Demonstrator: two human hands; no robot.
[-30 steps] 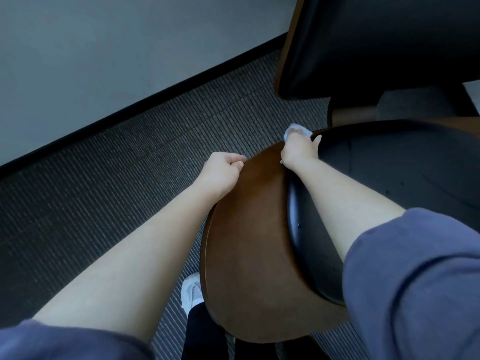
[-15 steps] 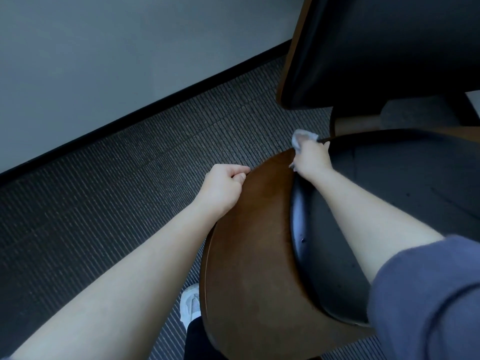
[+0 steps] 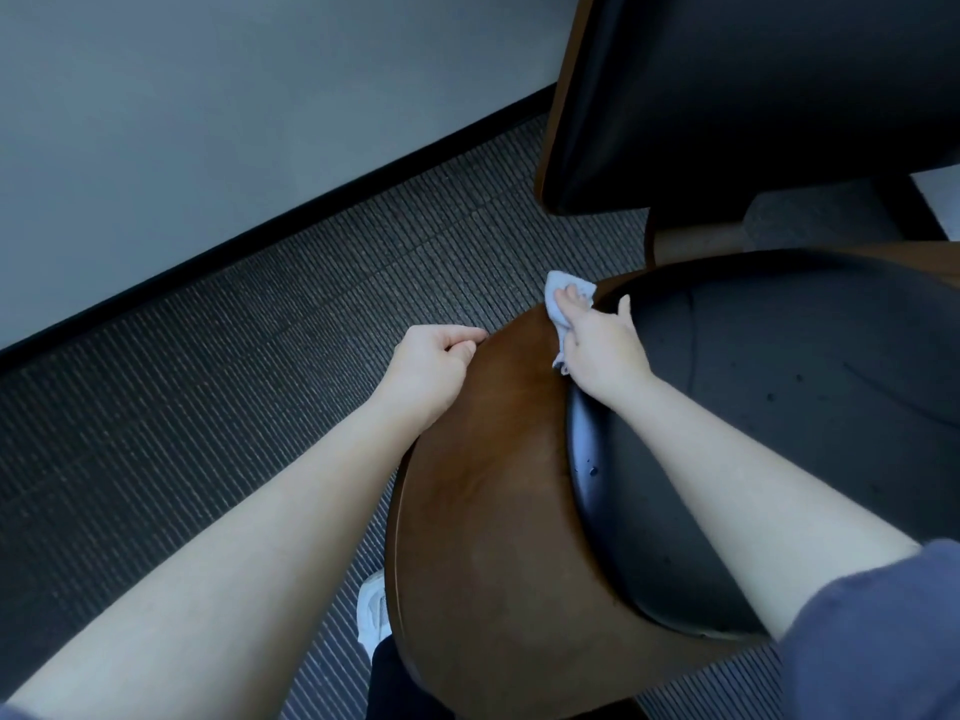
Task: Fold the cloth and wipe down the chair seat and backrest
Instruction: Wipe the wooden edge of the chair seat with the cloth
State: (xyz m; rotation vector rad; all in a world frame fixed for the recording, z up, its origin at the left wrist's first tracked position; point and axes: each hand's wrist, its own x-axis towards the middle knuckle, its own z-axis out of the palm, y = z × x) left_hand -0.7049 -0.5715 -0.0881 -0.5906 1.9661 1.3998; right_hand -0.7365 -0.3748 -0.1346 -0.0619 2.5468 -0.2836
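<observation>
The chair has a brown wooden shell (image 3: 483, 511), a black seat cushion (image 3: 779, 407) and a black backrest (image 3: 753, 96) at the top right. A small pale blue cloth (image 3: 558, 291) lies bunched on the shell's left rim, where wood meets cushion. My right hand (image 3: 602, 350) holds the cloth against the rim, fingers over it and thumb sticking out toward the cushion. My left hand (image 3: 431, 366) is curled at the outer edge of the wooden shell, left of the cloth, gripping that edge.
Dark ribbed carpet (image 3: 260, 381) covers the floor to the left. A pale wall (image 3: 208, 122) with a black baseboard (image 3: 311, 200) runs diagonally behind it. My white shoe (image 3: 371, 610) shows beside the shell's lower left edge.
My right hand has slid the cloth a little along the seat's left rim, and more of the cloth now shows past the fingers. My left hand stays on the shell's edge.
</observation>
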